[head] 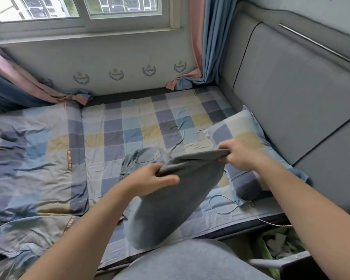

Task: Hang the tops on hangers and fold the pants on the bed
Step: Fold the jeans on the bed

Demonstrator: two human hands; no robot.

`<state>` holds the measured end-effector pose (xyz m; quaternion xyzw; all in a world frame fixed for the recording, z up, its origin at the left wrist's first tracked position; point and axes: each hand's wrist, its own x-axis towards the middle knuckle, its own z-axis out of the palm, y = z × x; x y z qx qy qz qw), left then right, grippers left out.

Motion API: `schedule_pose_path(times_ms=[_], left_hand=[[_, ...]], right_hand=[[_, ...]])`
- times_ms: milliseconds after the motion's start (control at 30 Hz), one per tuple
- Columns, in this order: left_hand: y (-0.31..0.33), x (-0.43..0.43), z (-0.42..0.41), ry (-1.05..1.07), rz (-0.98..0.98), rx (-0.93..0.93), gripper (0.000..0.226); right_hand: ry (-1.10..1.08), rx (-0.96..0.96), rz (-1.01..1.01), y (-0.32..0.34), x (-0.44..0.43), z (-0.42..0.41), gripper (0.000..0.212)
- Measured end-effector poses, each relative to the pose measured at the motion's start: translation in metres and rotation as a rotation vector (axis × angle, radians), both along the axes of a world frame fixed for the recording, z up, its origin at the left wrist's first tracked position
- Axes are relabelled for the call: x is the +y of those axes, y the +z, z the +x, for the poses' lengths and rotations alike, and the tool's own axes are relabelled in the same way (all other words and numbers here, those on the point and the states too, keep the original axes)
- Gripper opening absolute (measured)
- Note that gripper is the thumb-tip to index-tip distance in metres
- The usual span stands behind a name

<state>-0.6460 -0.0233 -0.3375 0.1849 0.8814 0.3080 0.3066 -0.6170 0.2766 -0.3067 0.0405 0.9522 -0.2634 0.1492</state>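
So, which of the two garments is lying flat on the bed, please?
The pale denim jeans; the grey garment is held by the left hand and right hand.

No text is readable: the lettering on the brown fabric strips (69, 159) and wall crests (116, 74) is blurred.

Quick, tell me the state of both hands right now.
Left hand: closed, gripping one end of the gray garment.
Right hand: closed, gripping the other end of the same garment.
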Motion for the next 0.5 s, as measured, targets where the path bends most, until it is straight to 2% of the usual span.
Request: schedule_pose_path(times_ms=[67,133,167,267,333,400,500], left_hand=[[-0.005,0.007,0.012,-0.116,-0.149,-0.074,0.060],[-0.010,0.018,0.022,-0.182,-0.264,-0.043,0.037],[-0.011,0.024,0.025,-0.178,-0.260,-0.040,0.029],[-0.004,0.035,0.035,-0.060,-0.083,-0.175,0.019],[0.002,0.037,0.040,0.055,0.051,-0.298,0.017],[0.006,0.038,0.041,0.186,0.215,-0.384,0.025],[0.021,0.042,0.042,0.409,0.482,-0.425,0.021]], right_hand=[[-0.029,0.136,-0.041,0.012,0.004,-0.008,0.026],[-0.042,0.263,-0.097,0.020,0.002,-0.016,0.025],[-0.049,0.327,-0.130,0.023,-0.001,-0.019,0.022],[-0.159,0.528,-0.245,0.027,-0.010,-0.026,0.011],[-0.241,0.602,-0.307,0.029,-0.015,-0.027,0.024],[-0.261,0.599,-0.323,0.029,-0.020,-0.024,0.036],[-0.235,0.551,-0.326,0.024,-0.025,-0.013,0.035]])
